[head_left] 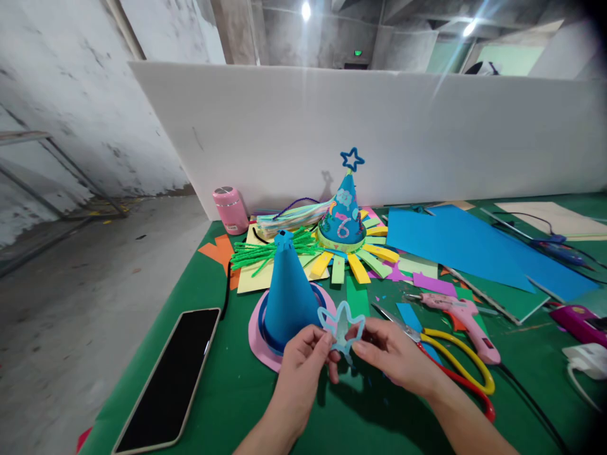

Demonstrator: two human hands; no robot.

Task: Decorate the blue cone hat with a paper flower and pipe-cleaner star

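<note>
A light blue pipe-cleaner star is held up between both my hands, over the front of the table. My left hand pinches its left side with thumb and fingers. On the other side, my right hand grips a lower right point of the star. Just behind my left hand stands a plain blue paper cone hat on a pink round brim. Farther back is a decorated blue cone hat, marked with a 6, topped by a dark blue star and ringed by yellow and green strips.
Scissors and a pink glue gun lie right of my hands. A phone lies at the left table edge. Green pipe cleaners, a pink bottle and blue sheets are farther back, before a white panel.
</note>
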